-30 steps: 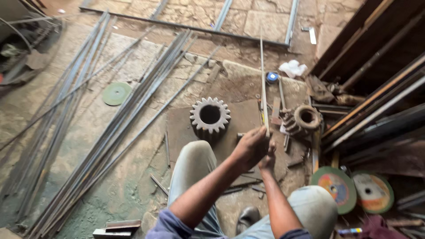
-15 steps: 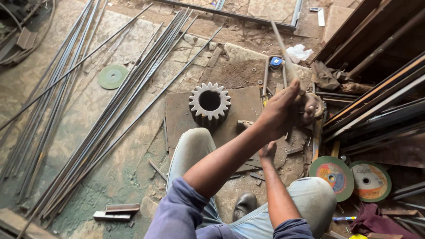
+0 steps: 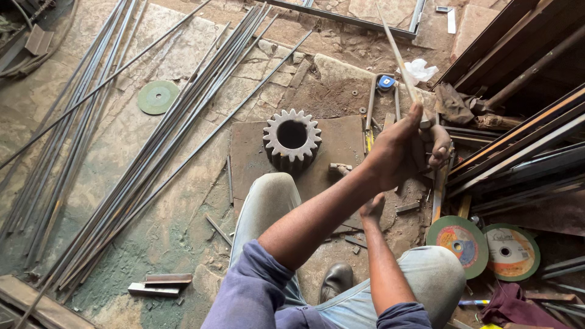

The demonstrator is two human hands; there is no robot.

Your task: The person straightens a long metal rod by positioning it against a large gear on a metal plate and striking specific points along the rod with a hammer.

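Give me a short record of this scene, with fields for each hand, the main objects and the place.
Left hand: raised, gripping a thin metal rod
Right hand: lower, partly hidden behind the left forearm; its grip cannot be seen
Gear: large, toothed, on a metal plate
Long rods: many, lying on the floor
Cutting discs: two, beside the right knee
Place: stone workshop floor
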